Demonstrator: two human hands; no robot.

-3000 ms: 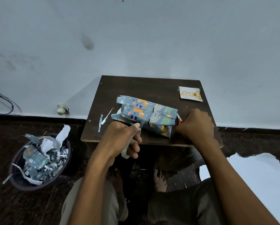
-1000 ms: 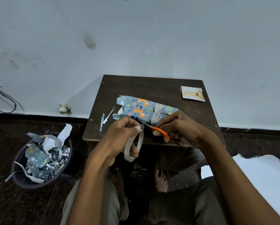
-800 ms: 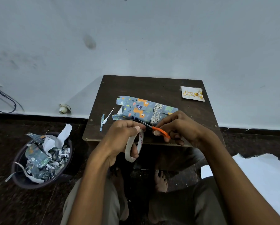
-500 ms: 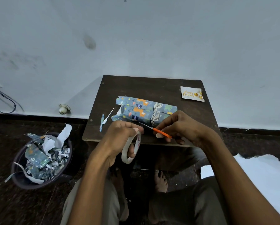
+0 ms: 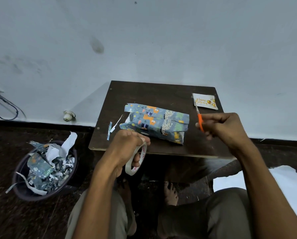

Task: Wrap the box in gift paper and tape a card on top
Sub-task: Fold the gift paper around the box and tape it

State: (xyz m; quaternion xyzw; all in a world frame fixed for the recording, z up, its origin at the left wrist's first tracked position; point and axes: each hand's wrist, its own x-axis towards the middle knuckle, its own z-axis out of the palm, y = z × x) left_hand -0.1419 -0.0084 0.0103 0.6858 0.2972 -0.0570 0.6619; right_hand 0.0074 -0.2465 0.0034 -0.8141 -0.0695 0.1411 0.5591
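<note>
Scissors (image 5: 199,120), gripped by the right hand (image 5: 225,128), were swung right, away from the tape roll (image 5: 136,159) held in the left hand (image 5: 127,147); a strip was probably cut for the wrapped box (image 5: 155,122).

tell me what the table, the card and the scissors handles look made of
Table: dark brown wood or wood-look board, matte, with screw heads showing near its left edge.
Card: thin white paper or cardstock lying flat, with gold print.
Scissors in the right hand: handles look like smooth orange plastic; blades are blurred, probably metal.
</note>
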